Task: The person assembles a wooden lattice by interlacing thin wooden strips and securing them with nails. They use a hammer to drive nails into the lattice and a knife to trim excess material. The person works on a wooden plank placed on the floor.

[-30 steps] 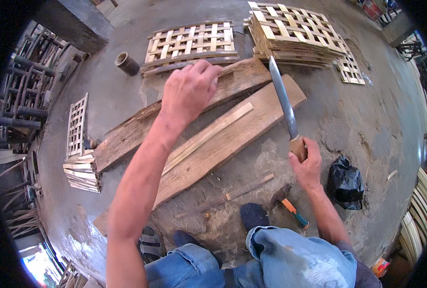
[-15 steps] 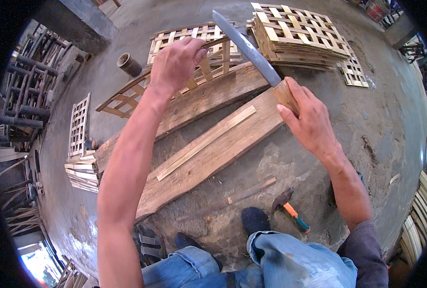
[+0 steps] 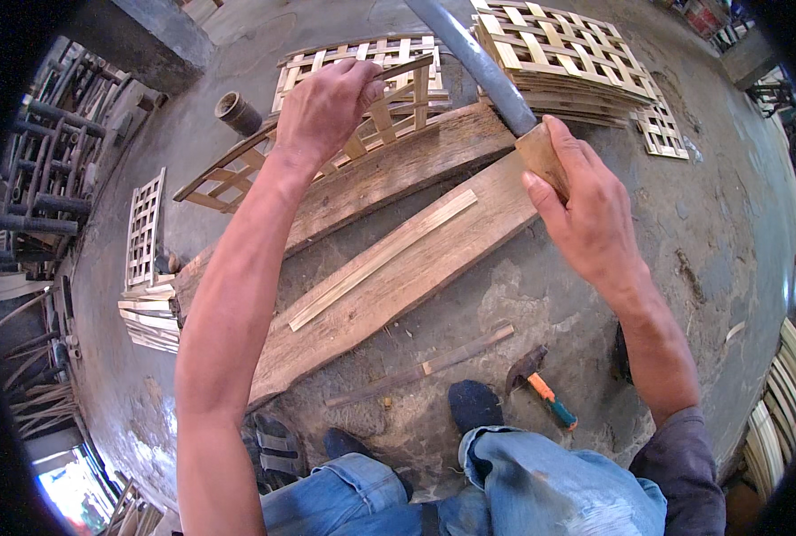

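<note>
My left hand (image 3: 328,109) is closed on the top edge of a woven bamboo lattice panel (image 3: 382,125), which stands tilted on edge along the far wooden plank (image 3: 407,159). In my right hand (image 3: 590,210) is a machete, its wooden handle (image 3: 542,159) wrapped by my fingers. The long grey blade (image 3: 478,67) points up and away, to the right of the panel's end and apart from it; its tip reaches the upper picture edge. A loose bamboo strip (image 3: 384,259) lies on the near plank (image 3: 451,259). Part of the panel is hidden behind my left forearm.
A stack of lattice panels (image 3: 563,54) sits at the far right, with another panel (image 3: 357,58) behind my left hand. A cylindrical container (image 3: 237,113) stands far left. By my feet lie a hammer (image 3: 541,387) and a thin strip (image 3: 420,366). Bamboo slats (image 3: 150,317) lie left.
My right hand has risen slightly, carrying the machete up and a little to the right. My left hand has shifted slightly, and the panel's top edge has come up a bit.
</note>
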